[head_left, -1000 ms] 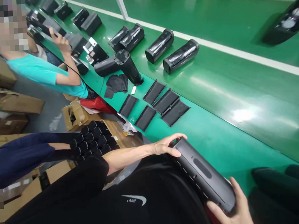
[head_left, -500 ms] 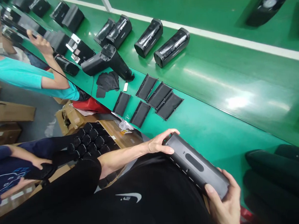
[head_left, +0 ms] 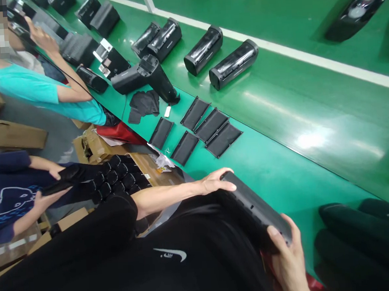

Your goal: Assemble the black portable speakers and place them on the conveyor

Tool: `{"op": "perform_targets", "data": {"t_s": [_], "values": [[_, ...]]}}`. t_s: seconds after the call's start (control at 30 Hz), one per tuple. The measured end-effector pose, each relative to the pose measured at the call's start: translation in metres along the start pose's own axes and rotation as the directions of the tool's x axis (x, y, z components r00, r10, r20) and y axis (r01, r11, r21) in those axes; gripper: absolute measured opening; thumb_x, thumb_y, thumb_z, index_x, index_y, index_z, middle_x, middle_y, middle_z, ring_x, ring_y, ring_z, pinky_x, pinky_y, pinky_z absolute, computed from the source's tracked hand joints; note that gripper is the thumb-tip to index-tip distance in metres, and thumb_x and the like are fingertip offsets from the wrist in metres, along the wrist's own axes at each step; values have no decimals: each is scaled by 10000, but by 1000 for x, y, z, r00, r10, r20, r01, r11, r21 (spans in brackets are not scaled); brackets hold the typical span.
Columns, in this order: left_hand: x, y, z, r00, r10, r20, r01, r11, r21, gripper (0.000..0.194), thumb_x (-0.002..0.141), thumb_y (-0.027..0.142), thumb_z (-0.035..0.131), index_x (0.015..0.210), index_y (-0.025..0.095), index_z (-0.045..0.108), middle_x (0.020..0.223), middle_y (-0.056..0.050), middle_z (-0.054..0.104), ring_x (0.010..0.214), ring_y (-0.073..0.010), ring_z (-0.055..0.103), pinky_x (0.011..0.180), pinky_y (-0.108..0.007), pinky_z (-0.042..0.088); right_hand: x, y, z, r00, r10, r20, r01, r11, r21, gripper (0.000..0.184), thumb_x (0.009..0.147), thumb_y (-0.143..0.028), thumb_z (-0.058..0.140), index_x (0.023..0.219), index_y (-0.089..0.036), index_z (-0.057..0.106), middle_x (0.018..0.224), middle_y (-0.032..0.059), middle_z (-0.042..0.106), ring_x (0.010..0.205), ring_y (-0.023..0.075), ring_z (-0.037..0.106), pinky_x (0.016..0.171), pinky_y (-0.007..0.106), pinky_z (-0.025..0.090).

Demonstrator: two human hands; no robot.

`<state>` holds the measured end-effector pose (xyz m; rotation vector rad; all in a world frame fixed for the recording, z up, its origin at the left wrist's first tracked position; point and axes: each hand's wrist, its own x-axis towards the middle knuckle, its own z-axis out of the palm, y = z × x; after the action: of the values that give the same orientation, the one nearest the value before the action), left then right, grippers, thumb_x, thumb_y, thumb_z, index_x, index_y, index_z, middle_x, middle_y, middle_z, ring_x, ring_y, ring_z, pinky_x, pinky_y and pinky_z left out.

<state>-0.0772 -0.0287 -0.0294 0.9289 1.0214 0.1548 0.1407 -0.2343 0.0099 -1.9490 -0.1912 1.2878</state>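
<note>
Both my hands hold a long black cylindrical speaker body [head_left: 257, 207] against my black shirt [head_left: 175, 261]. My left hand [head_left: 216, 181] wraps its upper end, and my right hand [head_left: 287, 254] grips its lower end. Its near side is turned edge-on, so the oval recess is hidden. Beyond it, on the green workbench [head_left: 281, 171], lie several flat black panels [head_left: 209, 127], several black speaker bodies with glossy mesh [head_left: 232, 64], and a black cloth [head_left: 144, 104].
A co-worker's navy-sleeved hands [head_left: 52, 189] hold a black item above rows of black cylinders [head_left: 120, 178]. Another co-worker in a teal shirt [head_left: 36, 91] works at the bench. Cardboard boxes [head_left: 92, 147] stand on the left, and dark padded seats [head_left: 361, 240] sit at lower right.
The speaker body has rolled in my hands, turning its oval recess out of sight. The navy-sleeved co-worker's hands have moved toward the black cylinders, and my view has shifted slightly.
</note>
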Motion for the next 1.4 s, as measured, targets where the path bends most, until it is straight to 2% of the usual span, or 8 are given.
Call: {"op": "perform_targets", "data": {"t_s": [0.17,0.27,0.47,0.7,0.83,1.07,1.23,1.4], "values": [[28,0,-4,920,-368,136,369,929,19,631,722,756,759,1077,237,708,995,-60,737,967,-273,691,803,-380,569,32,-3,0,913,394,107,-401,914,54,807,670,-748,833,1247,-229,612,927,29,661,730,226,606,663,426,575],[36,1,-8,926,-314,211,332,942,-51,566,700,673,795,1046,230,722,977,-39,753,897,-236,694,766,-349,561,36,-2,-3,914,374,157,-389,917,83,792,687,-736,834,1251,-221,624,1030,72,703,808,263,657,659,419,572],[44,-10,2,958,-275,83,281,958,-59,463,709,578,774,980,203,749,1037,-54,777,1035,-278,702,964,-400,519,24,2,0,963,246,109,-251,968,31,812,743,-729,798,1303,-165,633,1181,123,723,1123,339,678,900,427,567],[59,6,-4,969,-229,91,227,973,33,993,572,676,907,1414,241,611,1643,-110,475,1569,-364,359,1292,-485,266,25,12,-16,953,223,204,-244,966,85,866,765,-662,822,1467,-238,543,1255,86,721,1160,324,687,952,437,567],[69,25,-12,964,-157,213,191,970,-150,1036,618,684,896,1479,244,526,1568,-131,537,1359,-324,584,1166,-500,441,36,11,-5,962,236,137,-264,934,240,834,750,-639,838,1431,-235,575,1200,67,731,1134,285,681,946,413,583],[87,41,-14,959,1,-284,-56,981,-187,378,861,469,739,1098,183,667,1119,-72,713,872,-124,656,734,-243,516,163,-85,18,997,60,-40,-28,828,560,644,734,-561,749,1300,-280,623,1525,109,565,1344,386,578,989,674,542],[65,31,-26,930,49,-365,-92,991,-102,265,872,402,700,1000,173,665,939,-33,704,783,-113,636,670,-222,467,281,-183,0,985,2,-172,81,876,475,599,975,-501,381,1453,-162,507,1526,228,534,1303,317,629,919,523,545],[42,15,-44,867,67,-493,-81,997,-7,236,885,396,666,983,182,667,840,-4,677,760,-125,615,673,-232,461,313,-226,-19,970,-92,-227,138,971,196,670,1023,-583,255,1496,-165,482,1593,333,413,1202,373,675,767,571,540]]}}
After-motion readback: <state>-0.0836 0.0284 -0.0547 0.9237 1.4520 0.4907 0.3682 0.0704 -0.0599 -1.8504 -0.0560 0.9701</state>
